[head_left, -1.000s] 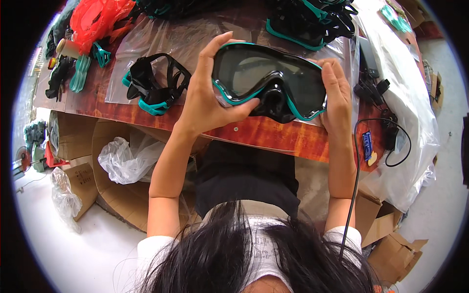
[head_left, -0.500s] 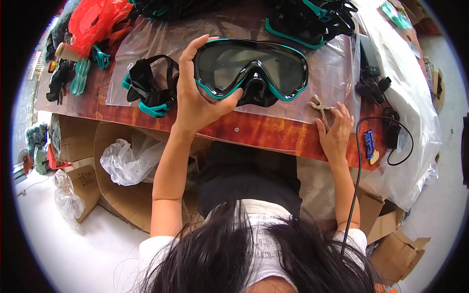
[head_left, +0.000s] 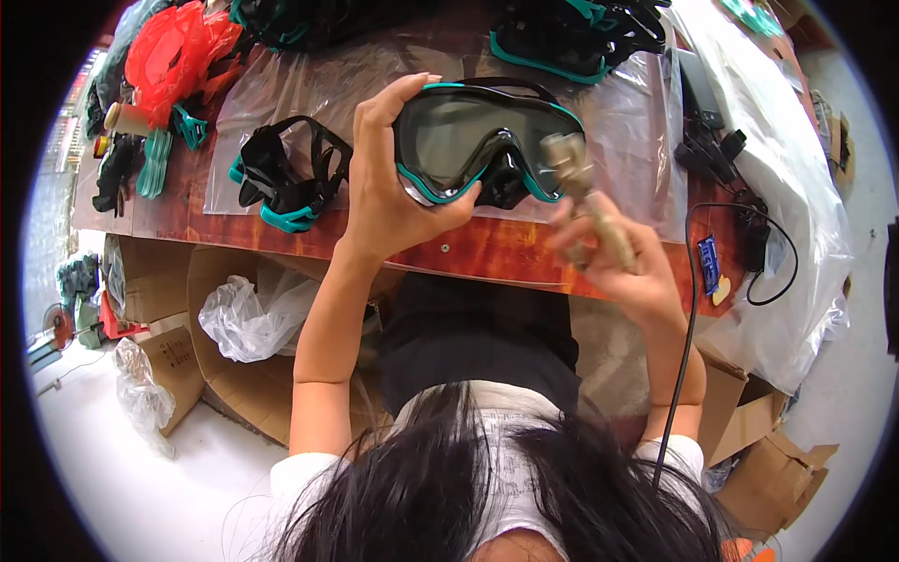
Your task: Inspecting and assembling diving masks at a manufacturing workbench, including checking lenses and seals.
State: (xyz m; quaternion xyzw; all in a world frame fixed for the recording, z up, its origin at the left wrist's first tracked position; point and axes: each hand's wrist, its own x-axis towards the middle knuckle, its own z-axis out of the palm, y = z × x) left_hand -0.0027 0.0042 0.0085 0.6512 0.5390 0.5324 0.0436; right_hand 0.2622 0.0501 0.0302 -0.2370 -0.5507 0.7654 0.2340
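My left hand (head_left: 384,178) grips a diving mask (head_left: 445,136) by its left side, thumb below and fingers at the top edge. The mask has a clear lens, a black skirt with a nose pocket and a teal frame. Raised off the table, my right hand (head_left: 623,248) is closed around a pair of pliers (head_left: 609,229), smeared by motion. The head of the pliers overlaps the mask's right side in view; whether they touch I cannot tell. Left of my left hand lies another black and teal mask (head_left: 281,178) with its strap.
Clear plastic sheeting (head_left: 262,89) covers part of the red-brown table (head_left: 375,251). More masks (head_left: 552,42) lie at the back. A red plastic bag (head_left: 178,56) and teal parts (head_left: 154,164) are at the left. A black cable (head_left: 691,318) runs past my right arm near a blue packet (head_left: 708,265).
My right hand has picked up the pliers from the table and brought them left to the mask's right side. The mask in my left hand has turned slightly.
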